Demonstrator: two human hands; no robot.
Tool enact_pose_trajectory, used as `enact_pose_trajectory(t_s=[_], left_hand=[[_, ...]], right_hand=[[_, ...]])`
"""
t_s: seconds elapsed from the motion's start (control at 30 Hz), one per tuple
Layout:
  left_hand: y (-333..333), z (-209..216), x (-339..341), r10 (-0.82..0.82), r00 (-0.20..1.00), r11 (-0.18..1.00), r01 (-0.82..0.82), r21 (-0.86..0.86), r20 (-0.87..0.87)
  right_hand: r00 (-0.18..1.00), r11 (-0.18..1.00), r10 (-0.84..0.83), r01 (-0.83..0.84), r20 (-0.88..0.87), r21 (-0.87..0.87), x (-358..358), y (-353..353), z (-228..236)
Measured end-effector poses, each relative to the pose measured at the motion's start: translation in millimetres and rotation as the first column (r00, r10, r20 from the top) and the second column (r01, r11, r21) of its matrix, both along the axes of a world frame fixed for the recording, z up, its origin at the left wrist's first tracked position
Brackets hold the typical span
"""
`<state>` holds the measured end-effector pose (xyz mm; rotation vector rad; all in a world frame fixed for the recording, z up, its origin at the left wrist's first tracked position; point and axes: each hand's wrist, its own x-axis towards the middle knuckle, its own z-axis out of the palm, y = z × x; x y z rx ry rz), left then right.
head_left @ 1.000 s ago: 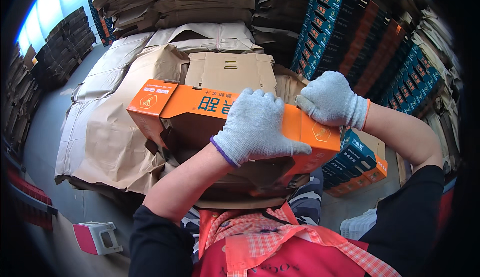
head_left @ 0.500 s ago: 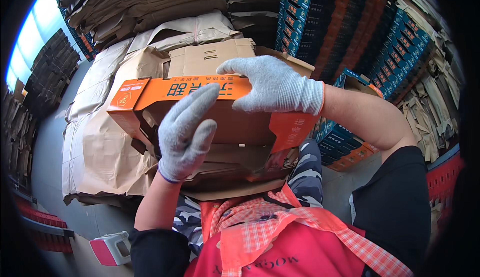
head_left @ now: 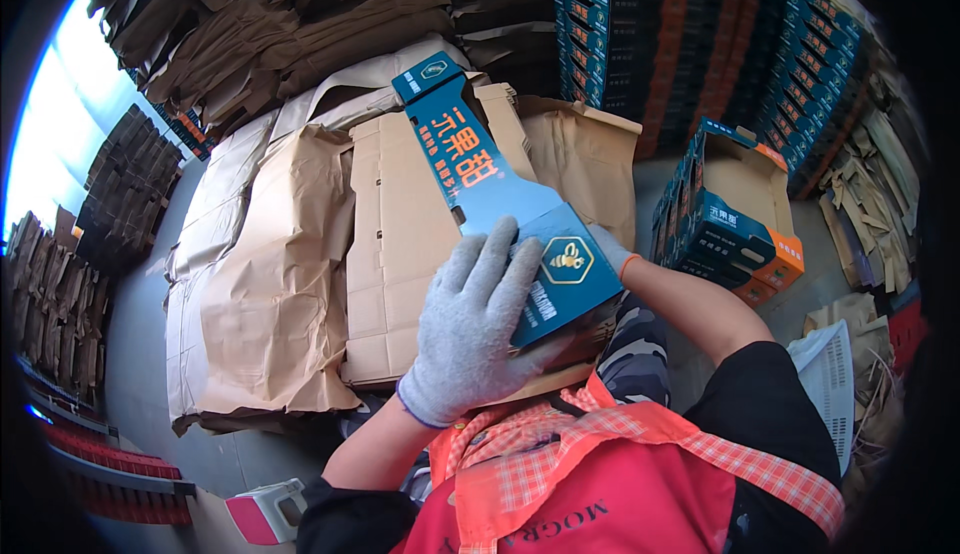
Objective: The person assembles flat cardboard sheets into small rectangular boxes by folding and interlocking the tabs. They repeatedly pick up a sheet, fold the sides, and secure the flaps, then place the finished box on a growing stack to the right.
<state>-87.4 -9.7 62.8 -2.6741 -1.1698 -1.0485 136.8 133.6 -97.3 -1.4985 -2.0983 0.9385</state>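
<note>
A folded cardboard box (head_left: 465, 159) with teal printed sides and orange lettering is held tilted in front of me, its long side running away toward the far left. My left hand (head_left: 475, 319), in a grey knit glove, presses against the box's near end, fingers laid along the teal face and thumb at its lower edge. My right hand (head_left: 605, 244), also gloved, is behind the box's right edge; its fingers are hidden. Under the box lies a stack of flat brown cardboard (head_left: 385, 244).
Brown paper-wrapped bundles (head_left: 275, 284) lie to the left, with piled cardboard sheets (head_left: 290, 24) behind. Several formed teal and orange boxes (head_left: 725, 219) stand at the right, near tall stacks of similar boxes (head_left: 585, 34). A pink-and-white stool (head_left: 265, 514) stands at lower left.
The box has turned so that a teal side faces me instead of the orange one. My left hand has moved right onto it; my right hand has gone from its top edge to behind it.
</note>
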Motion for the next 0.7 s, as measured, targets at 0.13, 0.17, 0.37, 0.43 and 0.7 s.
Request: enact_pose_trajectory(t_s=[0.13, 0.17, 0.37, 0.43, 0.7], left_hand=[[31.1, -13.7, 60.5, -0.114, 0.974, 0.982, 0.08, 0.171, 0.194], [34.5, -17.3, 69.3, -0.147, 0.95, 0.968, 0.08, 0.238, 0.277], [32.9, -43.4, 87.8, -0.125, 0.815, 0.964, -0.036, 0.265, 0.565], [26.8, -54.6, 90.2, -0.046, 0.763, 0.991, -0.048, 0.127, 0.645], [16.8, -74.7, 95.3, 0.09, 0.686, 0.834, 0.344, -0.431, 0.722]], right_hand=[[0.548, 0.889, 0.051, 0.357, -0.835, 0.288, 40.9, 2.4, 116.5], [0.612, 0.854, 0.089, 0.36, -0.786, 0.376, 42.0, -14.1, 138.7], [0.97, 0.87, 0.167, -0.228, 0.174, 0.436, 4.5, -77.6, 214.2], [0.958, 0.948, 0.16, -0.217, 0.237, 0.234, -7.5, -75.0, 226.4], [0.833, 0.767, 0.334, -0.512, 0.442, 0.387, -53.6, -47.8, 215.9]])
